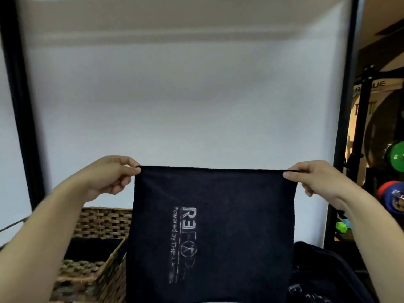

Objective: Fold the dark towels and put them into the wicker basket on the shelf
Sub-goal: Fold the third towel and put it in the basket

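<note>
While both hands are up at chest height, the dark towel (209,232) hangs stretched flat between them, dead centre and running down to 6 o'clock. Left hand (109,176) pinches the top left corner between thumb and fingers, right hand (312,180) pinches the top right corner the same way, so the upper edge is pulled into a straight line. White print runs sideways down the cloth, something like "Powered by THE..." but the lower letters are too faint to read.

Wicker basket (96,224) sits at about 8 o'clock, partly behind the towel's left edge, with something dark already lying inside it. More dark towels (323,272) are heaped at roughly 4 o'clock, one showing a bit of white print.

Black shelf posts (19,101) frame a white wall. Off at 3 o'clock there's a black rack (367,119) and coloured weight plates (396,159), green, red and blue.
</note>
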